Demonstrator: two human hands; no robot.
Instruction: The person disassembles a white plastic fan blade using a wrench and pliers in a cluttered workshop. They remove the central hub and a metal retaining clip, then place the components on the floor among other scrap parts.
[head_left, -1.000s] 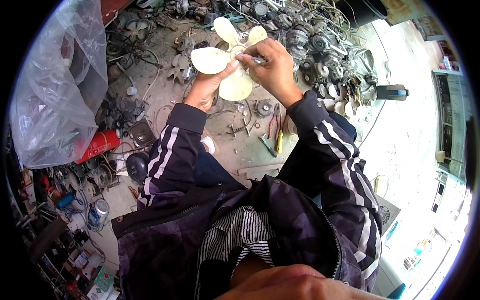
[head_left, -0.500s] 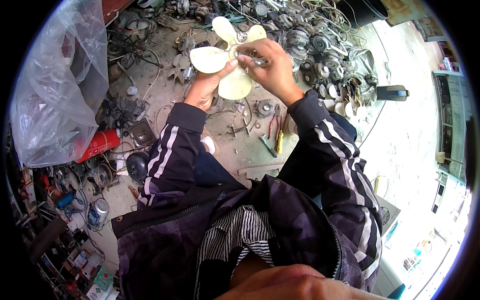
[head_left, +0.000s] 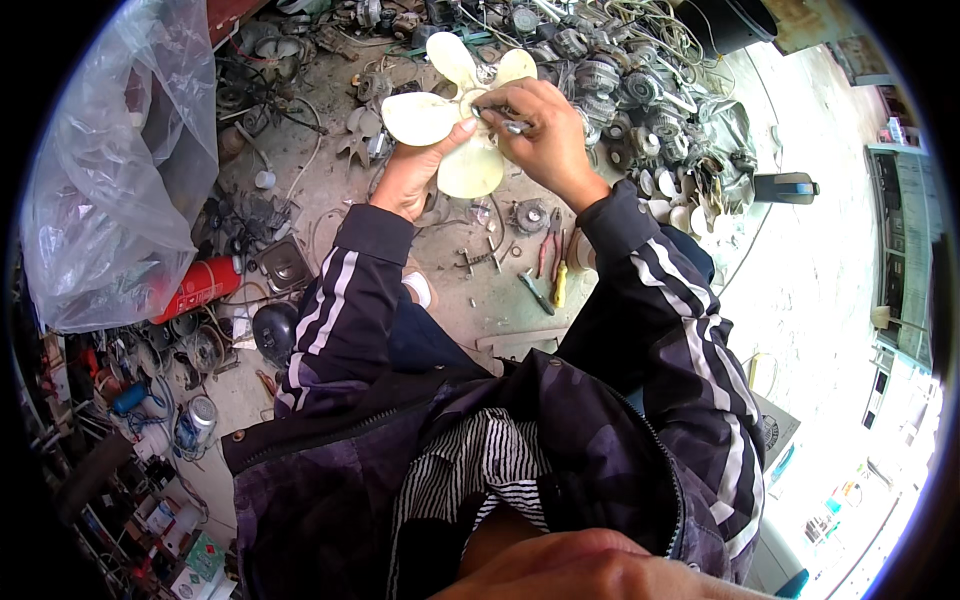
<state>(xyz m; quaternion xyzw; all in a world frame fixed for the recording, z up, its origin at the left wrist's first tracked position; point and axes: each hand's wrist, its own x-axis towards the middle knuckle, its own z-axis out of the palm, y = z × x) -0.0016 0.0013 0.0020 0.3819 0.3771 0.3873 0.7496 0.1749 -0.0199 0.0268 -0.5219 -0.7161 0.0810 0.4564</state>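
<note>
A cream-coloured fan blade (head_left: 470, 175) with several broad petals is held up over the floor. My left hand (head_left: 410, 172) grips it from below and beside the hub, thumb laid near the centre. At the hub, my right hand (head_left: 545, 135) is closed round a slim metal piece (head_left: 516, 127); its shiny end sticks out past the fingers, and its exact kind cannot be made out. Below the hands lie a yellow-handled tool (head_left: 560, 286), a tool with red handles (head_left: 545, 252), a dark-handled tool (head_left: 537, 293) and a small motor part (head_left: 530, 216).
Piled motor parts (head_left: 600, 85) fill the far right, with a black bucket (head_left: 725, 22) behind. A clear plastic bag (head_left: 120, 180) hangs at the left over a red cylinder (head_left: 205, 285). Wires and scrap (head_left: 260, 215) clutter the left side.
The metal piece in my right hand has turned slightly, showing more of its shiny end. The fan blade has shifted a hair to the right in my left hand.
</note>
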